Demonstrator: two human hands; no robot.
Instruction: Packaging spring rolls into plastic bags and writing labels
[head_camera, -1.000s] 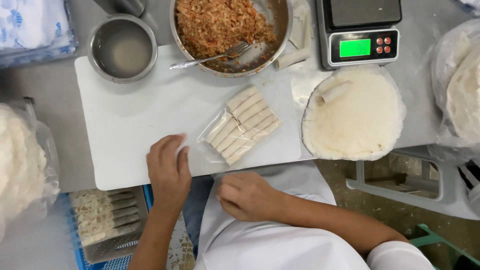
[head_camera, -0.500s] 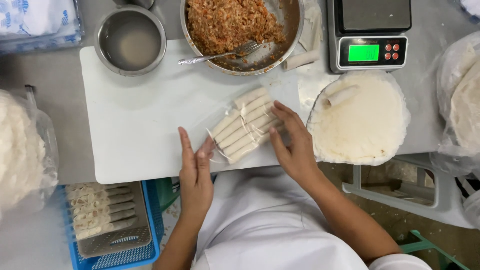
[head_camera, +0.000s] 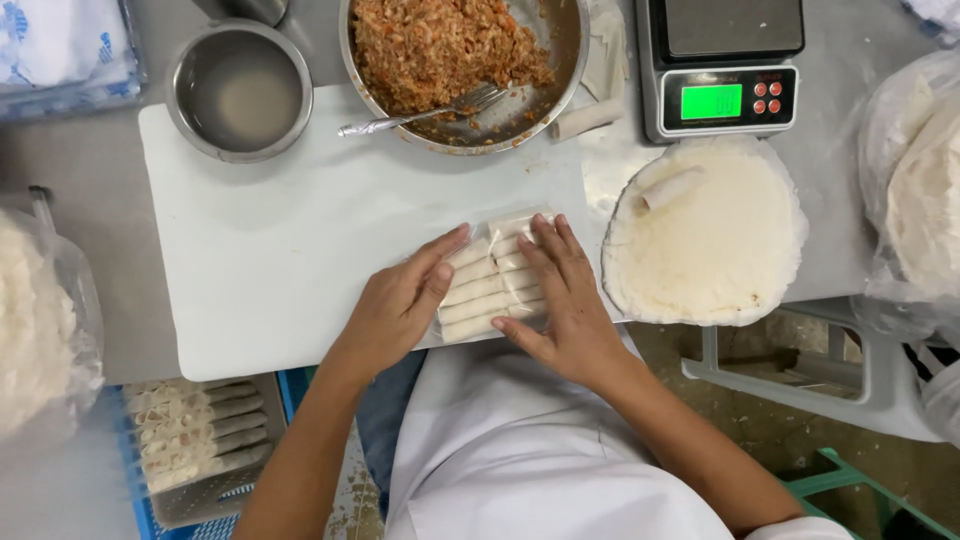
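A clear plastic pack of several pale rolled spring rolls (head_camera: 487, 280) lies near the front edge of a white cutting board (head_camera: 300, 250). My left hand (head_camera: 400, 305) rests flat against the pack's left side, fingers pointing up and to the right. My right hand (head_camera: 560, 295) lies flat on top of the pack's right half and covers part of it. Both hands press on the pack rather than grip it.
A steel pan of orange-brown filling (head_camera: 450, 45) with a fork (head_camera: 425, 112) stands at the back, a small steel bowl of liquid (head_camera: 238, 90) to its left. A scale (head_camera: 720, 65), a wrapper stack (head_camera: 705, 235) with one roll (head_camera: 672, 188), bagged wrappers (head_camera: 915, 180), and a tray of rolls (head_camera: 190, 430) surround it.
Both hands rose from the board's front edge to the pack, then closed in on it. The left hand now touches its left side, the right hand lies over its right half.
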